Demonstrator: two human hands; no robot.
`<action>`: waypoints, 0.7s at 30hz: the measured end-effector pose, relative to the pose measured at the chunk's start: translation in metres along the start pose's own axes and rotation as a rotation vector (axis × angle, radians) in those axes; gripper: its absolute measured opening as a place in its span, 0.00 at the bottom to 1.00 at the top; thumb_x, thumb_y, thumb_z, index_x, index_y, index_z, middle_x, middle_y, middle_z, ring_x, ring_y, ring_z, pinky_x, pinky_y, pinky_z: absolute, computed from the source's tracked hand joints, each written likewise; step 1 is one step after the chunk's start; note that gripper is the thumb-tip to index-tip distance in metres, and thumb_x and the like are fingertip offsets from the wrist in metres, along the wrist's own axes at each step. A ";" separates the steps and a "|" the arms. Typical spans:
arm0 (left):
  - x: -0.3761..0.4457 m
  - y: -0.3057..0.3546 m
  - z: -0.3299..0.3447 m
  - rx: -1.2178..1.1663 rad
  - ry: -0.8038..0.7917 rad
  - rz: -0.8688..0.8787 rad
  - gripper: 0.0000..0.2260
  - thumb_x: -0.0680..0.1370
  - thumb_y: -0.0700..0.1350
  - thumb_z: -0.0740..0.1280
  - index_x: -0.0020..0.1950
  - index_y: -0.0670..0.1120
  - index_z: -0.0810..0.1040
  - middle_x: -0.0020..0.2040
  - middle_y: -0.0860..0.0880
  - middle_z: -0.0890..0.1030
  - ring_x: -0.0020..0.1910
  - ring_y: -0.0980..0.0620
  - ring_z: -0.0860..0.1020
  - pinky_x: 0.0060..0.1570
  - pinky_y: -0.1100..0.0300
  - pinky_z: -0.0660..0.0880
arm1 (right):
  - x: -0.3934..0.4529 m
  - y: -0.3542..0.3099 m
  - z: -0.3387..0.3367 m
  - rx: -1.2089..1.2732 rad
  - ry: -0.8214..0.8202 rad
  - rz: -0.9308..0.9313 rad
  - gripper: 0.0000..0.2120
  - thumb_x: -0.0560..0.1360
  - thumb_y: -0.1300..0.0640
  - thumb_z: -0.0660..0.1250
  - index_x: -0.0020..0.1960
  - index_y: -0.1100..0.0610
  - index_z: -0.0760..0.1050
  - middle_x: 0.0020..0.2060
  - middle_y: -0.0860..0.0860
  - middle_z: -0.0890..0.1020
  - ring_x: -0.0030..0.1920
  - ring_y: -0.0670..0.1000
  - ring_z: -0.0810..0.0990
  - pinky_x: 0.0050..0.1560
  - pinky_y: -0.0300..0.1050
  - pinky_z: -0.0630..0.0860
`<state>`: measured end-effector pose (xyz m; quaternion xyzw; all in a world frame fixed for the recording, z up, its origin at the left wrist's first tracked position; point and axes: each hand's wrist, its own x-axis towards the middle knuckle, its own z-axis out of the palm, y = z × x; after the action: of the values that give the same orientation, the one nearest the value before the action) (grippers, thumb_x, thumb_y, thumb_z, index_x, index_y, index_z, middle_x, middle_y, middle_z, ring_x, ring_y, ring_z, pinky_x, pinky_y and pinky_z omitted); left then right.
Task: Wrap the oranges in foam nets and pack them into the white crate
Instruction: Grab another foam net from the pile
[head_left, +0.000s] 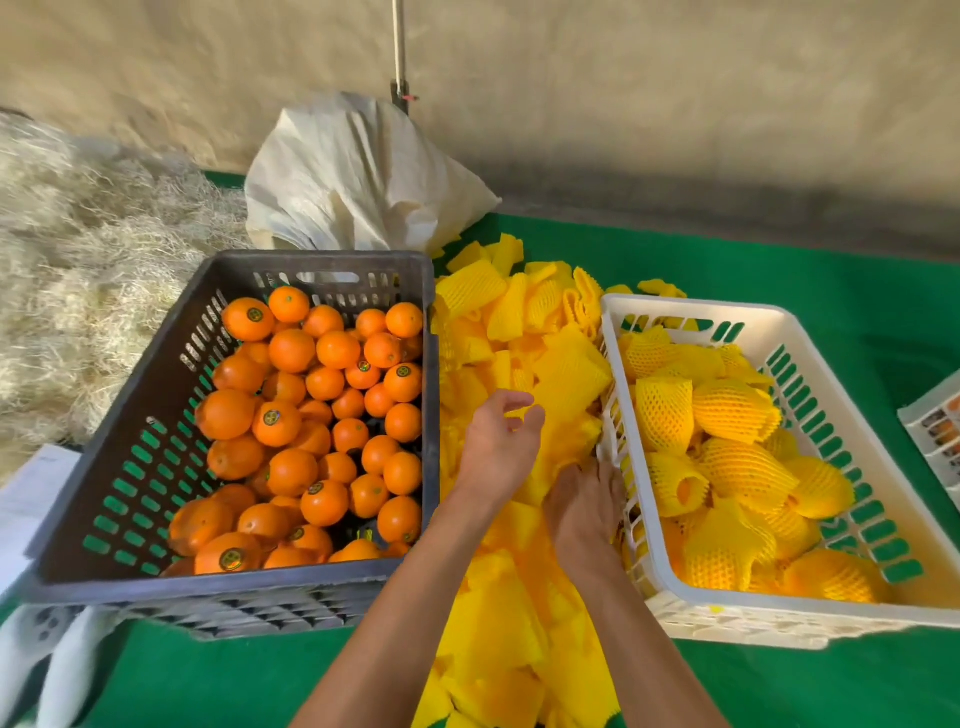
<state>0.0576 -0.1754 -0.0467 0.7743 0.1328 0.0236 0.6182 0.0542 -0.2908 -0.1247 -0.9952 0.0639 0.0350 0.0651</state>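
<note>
Picking a net: left hand hovers loosely open, right hand digs into the foam nets, grip hidden; peel one off singly, oranges left, white crate right.

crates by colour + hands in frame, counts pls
Grey crates: 1
White crates: 1
Hands: 2, left hand and right hand
Total: 4
</note>
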 end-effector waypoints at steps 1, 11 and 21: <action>0.000 0.006 -0.007 -0.034 0.028 0.049 0.09 0.83 0.47 0.67 0.62 0.47 0.80 0.59 0.49 0.82 0.47 0.51 0.79 0.35 0.66 0.72 | 0.000 -0.006 -0.008 0.045 0.071 -0.015 0.15 0.79 0.58 0.59 0.62 0.58 0.78 0.66 0.56 0.76 0.72 0.59 0.67 0.74 0.53 0.57; 0.003 0.027 -0.085 -0.121 0.197 0.234 0.15 0.83 0.48 0.68 0.70 0.46 0.77 0.63 0.54 0.81 0.59 0.61 0.79 0.53 0.70 0.76 | -0.011 -0.114 -0.109 0.957 0.640 -0.489 0.08 0.80 0.61 0.68 0.58 0.60 0.81 0.57 0.51 0.80 0.58 0.47 0.79 0.55 0.32 0.75; 0.025 -0.024 -0.201 -0.129 0.401 0.053 0.14 0.83 0.38 0.60 0.56 0.50 0.84 0.51 0.51 0.85 0.47 0.54 0.85 0.49 0.43 0.85 | -0.003 -0.193 -0.074 0.727 0.196 -0.486 0.12 0.78 0.59 0.70 0.61 0.55 0.77 0.54 0.52 0.76 0.53 0.51 0.78 0.45 0.32 0.67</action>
<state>0.0372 0.0268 -0.0257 0.7162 0.2309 0.2020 0.6268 0.0810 -0.1109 -0.0274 -0.8923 -0.1579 -0.1006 0.4108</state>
